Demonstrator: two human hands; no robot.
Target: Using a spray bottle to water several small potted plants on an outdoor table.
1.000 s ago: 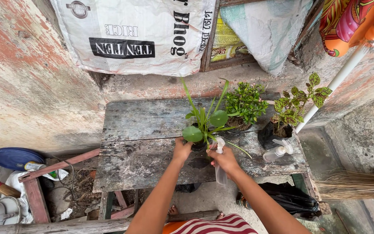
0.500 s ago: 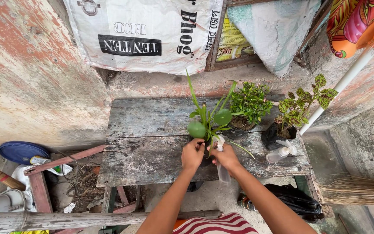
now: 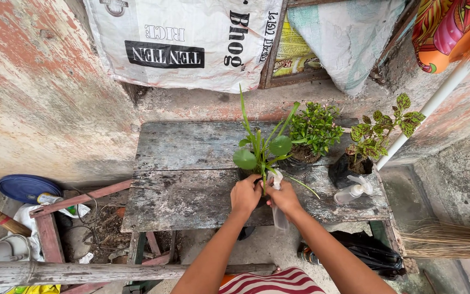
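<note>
Left hand (image 3: 245, 194) cupping dark pot (image 3: 252, 179) of leafy plant (image 3: 259, 152); right hand (image 3: 284, 198) clutching spray bottle (image 3: 278, 209); second sprayer (image 3: 353, 191), bushy plant (image 3: 312, 130) beside.

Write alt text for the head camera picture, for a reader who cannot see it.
Seen from above, a person's left hand grips a small potted plant on a weathered wooden table, while the right hand holds a clear spray bottle beside it. Two more potted plants and a second spray bottle stand to the right.
</note>
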